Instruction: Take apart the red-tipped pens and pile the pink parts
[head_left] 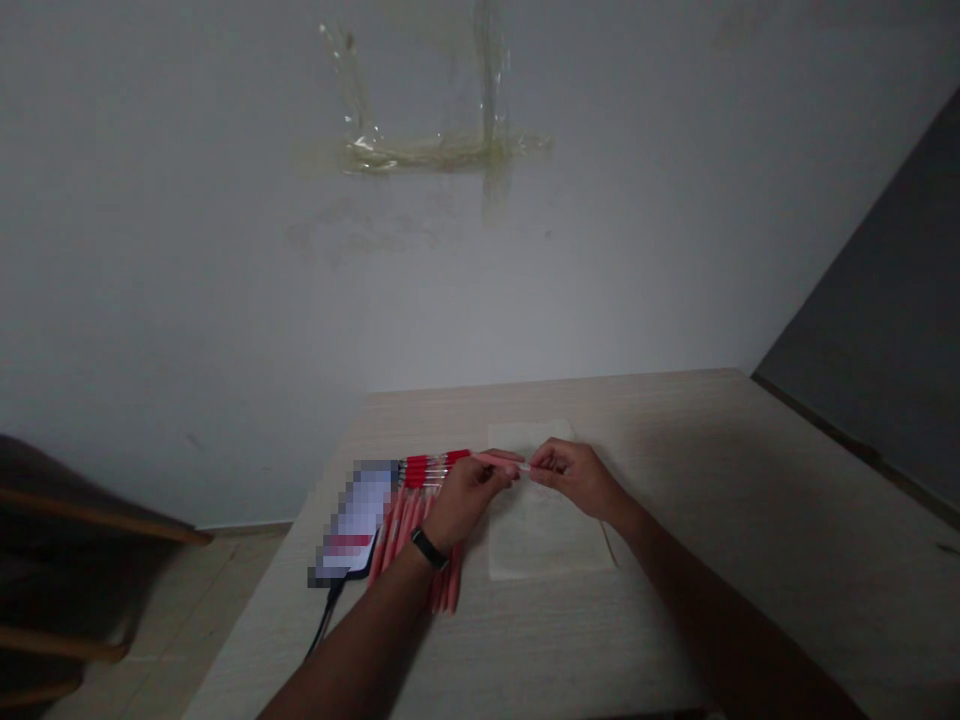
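My left hand (472, 495) is closed round a pink pen (501, 462), which it holds level above the table. My right hand (574, 475) pinches the pale tip end of that same pen from the right. Both hands hover over a sheet of paper (544, 535) lying flat on the wooden table (750, 520). A row of several pink pens with red caps (420, 480) lies just left of and partly beneath my left wrist, which wears a dark band.
A phone (356, 520) lies left of the pens with a dark cable running off the table's near left edge. A chair (67, 580) stands at far left on the tiled floor. A wall with tape remnants (427, 150) rises behind the table.
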